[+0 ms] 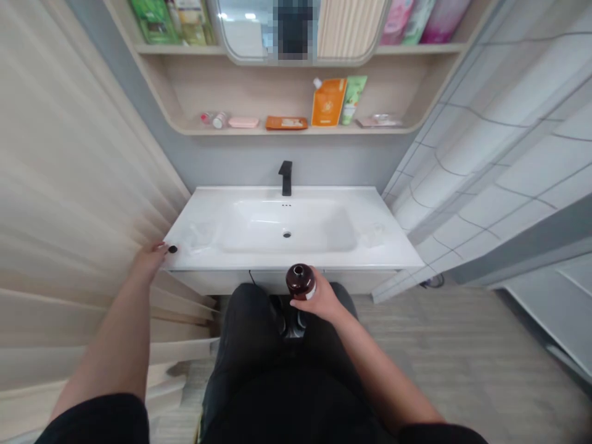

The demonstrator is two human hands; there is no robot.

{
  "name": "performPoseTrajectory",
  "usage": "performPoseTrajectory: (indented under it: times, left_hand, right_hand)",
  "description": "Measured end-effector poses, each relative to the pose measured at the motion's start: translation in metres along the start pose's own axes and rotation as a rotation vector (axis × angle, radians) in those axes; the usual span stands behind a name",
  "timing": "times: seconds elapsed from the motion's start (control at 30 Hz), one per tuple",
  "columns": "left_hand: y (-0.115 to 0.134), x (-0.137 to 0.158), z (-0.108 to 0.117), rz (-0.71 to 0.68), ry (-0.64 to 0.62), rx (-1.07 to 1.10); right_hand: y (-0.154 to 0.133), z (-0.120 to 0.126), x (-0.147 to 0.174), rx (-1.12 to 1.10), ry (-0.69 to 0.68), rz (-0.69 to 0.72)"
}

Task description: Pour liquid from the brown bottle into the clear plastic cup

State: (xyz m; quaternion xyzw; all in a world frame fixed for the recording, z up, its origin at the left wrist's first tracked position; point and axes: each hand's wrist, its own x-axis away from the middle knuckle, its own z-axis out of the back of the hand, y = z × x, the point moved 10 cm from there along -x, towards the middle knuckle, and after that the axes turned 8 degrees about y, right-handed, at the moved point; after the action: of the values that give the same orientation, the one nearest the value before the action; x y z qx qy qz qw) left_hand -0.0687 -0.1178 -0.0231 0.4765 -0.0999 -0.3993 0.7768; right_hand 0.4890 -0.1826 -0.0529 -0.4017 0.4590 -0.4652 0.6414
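My right hand (322, 298) is wrapped round a dark brown bottle (300, 282) with a white label. The bottle is upright in front of the basin's front edge, above my lap, and its narrow neck has no lid on it. Over at the left end of the white countertop, my left hand (150, 259) has its fingers pinched at a small dark round cap (172, 249). The cap is at the counter's edge; whether it rests on the surface is hard to tell.
A white washbasin (324, 225) with a black faucet (287, 177) lies ahead. Clear crumpled plastic (201, 235) sits on its left, more plastic (371, 234) on its right. Above, a shelf (296, 131) holds an orange pouch (328, 102) and a green tube (353, 100). A curtain (92, 185) hangs left.
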Motion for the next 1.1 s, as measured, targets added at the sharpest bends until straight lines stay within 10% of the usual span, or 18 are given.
performPoseTrajectory:
  times: [0.17, 0.4, 0.73, 1.1]
  left_hand:
    - [-0.019, 0.012, 0.009, 0.205, 0.009, -0.112]
    - [0.056, 0.064, 0.027, -0.311, 0.363, -0.106]
    - [0.146, 0.304, -0.149, -0.246, -0.715, 0.549]
    - [0.181, 0.311, -0.162, -0.222, -0.636, 0.455]
  right_hand:
    - [-0.003, -0.003, -0.002, -0.004, -0.014, -0.006]
    - [0.001, -0.004, -0.003, -0.016, -0.009, 0.024]
    - [-0.009, -0.023, -0.007, -0.093, 0.005, 0.056]
    - [-0.010, -0.036, -0.002, -0.203, -0.011, 0.086]
